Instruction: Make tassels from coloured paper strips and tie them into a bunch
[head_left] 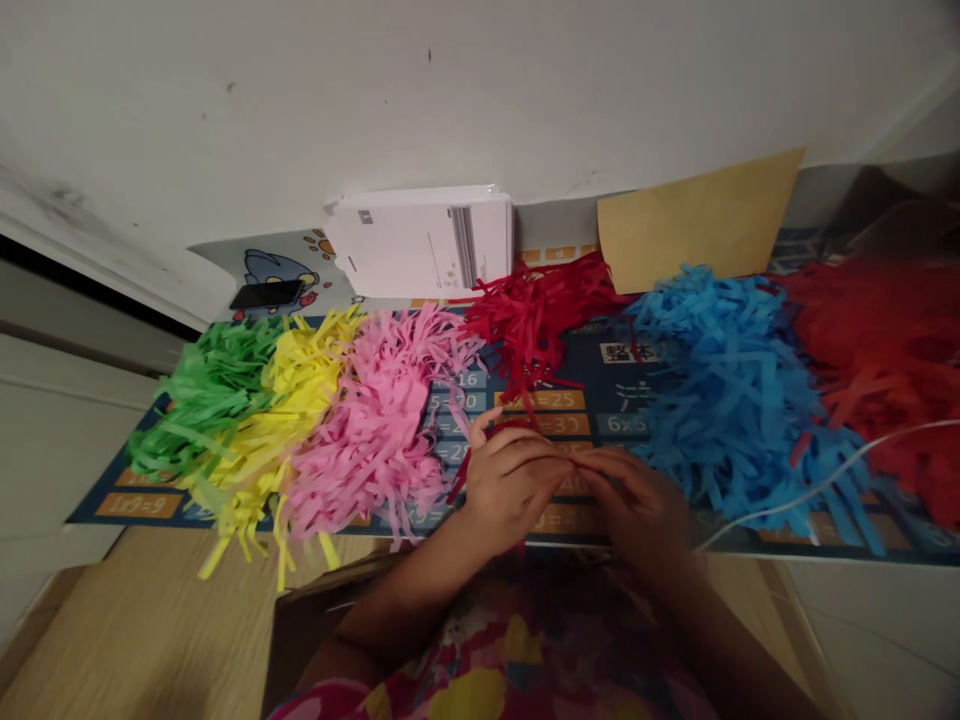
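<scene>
Though partly hidden, red strips (516,425) beside the hands (506,490) (651,512), fingertips (561,467) together, their hold unclear

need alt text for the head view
Left hand and right hand are close together beside red strips, over a printed mat. From left: green pile, yellow pile, pink pile, red pile, blue pile and orange-red pile of shredded paper; white stack and tan sheet behind.
</scene>
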